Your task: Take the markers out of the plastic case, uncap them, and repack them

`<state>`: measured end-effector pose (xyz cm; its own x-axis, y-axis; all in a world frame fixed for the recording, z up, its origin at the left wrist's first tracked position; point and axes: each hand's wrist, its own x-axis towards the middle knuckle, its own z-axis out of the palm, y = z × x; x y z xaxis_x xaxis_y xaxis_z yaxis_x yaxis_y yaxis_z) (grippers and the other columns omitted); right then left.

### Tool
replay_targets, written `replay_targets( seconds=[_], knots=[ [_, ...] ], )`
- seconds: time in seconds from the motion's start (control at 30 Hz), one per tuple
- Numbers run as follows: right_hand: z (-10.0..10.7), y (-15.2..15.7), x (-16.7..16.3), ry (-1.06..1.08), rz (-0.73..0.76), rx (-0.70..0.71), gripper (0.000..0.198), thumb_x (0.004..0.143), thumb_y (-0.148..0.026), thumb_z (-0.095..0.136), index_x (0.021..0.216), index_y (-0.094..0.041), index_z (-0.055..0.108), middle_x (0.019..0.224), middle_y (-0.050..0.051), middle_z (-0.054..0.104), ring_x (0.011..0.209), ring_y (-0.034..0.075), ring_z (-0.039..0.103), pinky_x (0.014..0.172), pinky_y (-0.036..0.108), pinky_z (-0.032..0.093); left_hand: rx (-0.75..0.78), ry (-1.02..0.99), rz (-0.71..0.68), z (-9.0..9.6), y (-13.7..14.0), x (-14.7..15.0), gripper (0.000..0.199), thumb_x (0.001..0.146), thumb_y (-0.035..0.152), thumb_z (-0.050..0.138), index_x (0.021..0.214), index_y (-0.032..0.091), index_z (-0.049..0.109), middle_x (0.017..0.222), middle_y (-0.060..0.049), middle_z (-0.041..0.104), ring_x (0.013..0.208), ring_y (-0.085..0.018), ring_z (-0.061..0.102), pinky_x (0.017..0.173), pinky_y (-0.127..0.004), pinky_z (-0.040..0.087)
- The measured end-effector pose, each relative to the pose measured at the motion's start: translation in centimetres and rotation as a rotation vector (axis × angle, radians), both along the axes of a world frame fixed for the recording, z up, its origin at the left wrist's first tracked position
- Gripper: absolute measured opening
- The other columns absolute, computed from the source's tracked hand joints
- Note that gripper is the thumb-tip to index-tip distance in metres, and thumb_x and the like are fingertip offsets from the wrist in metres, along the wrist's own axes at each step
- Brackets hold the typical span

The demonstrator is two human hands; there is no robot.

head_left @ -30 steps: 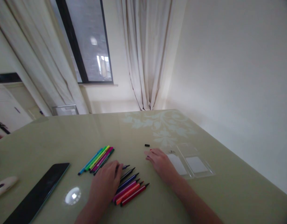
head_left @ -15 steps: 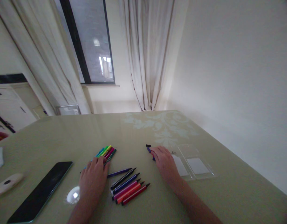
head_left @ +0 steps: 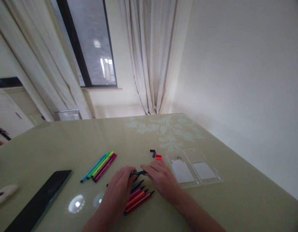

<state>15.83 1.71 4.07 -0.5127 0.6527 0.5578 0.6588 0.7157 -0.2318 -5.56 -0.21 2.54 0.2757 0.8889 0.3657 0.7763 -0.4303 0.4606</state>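
Dark-green slim plastic marker (head_left: 139, 173) spans the gap between our two hands, held over the pale green tabletop (head_left: 66, 138). Our bare left hand (head_left: 120, 185) is closed round its left end, and our bare right hand (head_left: 161, 177) pinches the other; our fingers hide whether its cap is on. If we pull or push crookedly, we judge, the grip could slip and a bare tip might ink our skin.

Under and beside our left hand lie uncapped pens, among them a long red plastic marker (head_left: 139, 203) and an orange-red plastic marker (head_left: 135, 199). A dropped wrist could smear their tips or set them rolling.

Small loose caps, a black plastic cylinder (head_left: 152, 150) and a red plastic cylinder (head_left: 158, 156) among them, lie just beyond our right fingers; a careless knuckle could scatter them. A sideways swing might also shove the flat clear plastic case (head_left: 199, 180).
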Motion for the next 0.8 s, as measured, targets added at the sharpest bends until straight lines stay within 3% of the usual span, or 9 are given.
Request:
replay_targets(
  seconds=[0.17, 0.8],
  knots=[
    [0.3, 0.5, 0.9, -0.074, 0.079, 0.048, 0.025, 0.099, -0.025, 0.064, 0.122, -0.020, 0.069, 0.092, 0.004, 0.075, 0.085, 0.020, 0.064, 0.082, 0.031, 0.048, 0.073, 0.163, -0.029, 0.7, -0.2, -0.2, 0.037, 0.108, 0.036, 0.031, 0.085, 0.024, 0.058, 0.076, -0.001, 0.068, 0.070, -0.020, 0.061, 0.068, -0.032, 0.041],
    [1.4, 0.4, 1.2, -0.063, 0.102, 0.108, 0.025, 0.102, -0.027, 0.059, 0.123, -0.019, 0.070, 0.091, 0.006, 0.076, 0.084, 0.019, 0.065, 0.083, 0.032, 0.049, 0.051, 0.281, -0.025, 3.2, -0.5, 0.0, 0.029, 0.106, 0.022, 0.035, 0.085, 0.023, 0.055, 0.078, -0.001, 0.069, 0.073, -0.021, 0.062, 0.073, -0.035, 0.034]
  ],
)
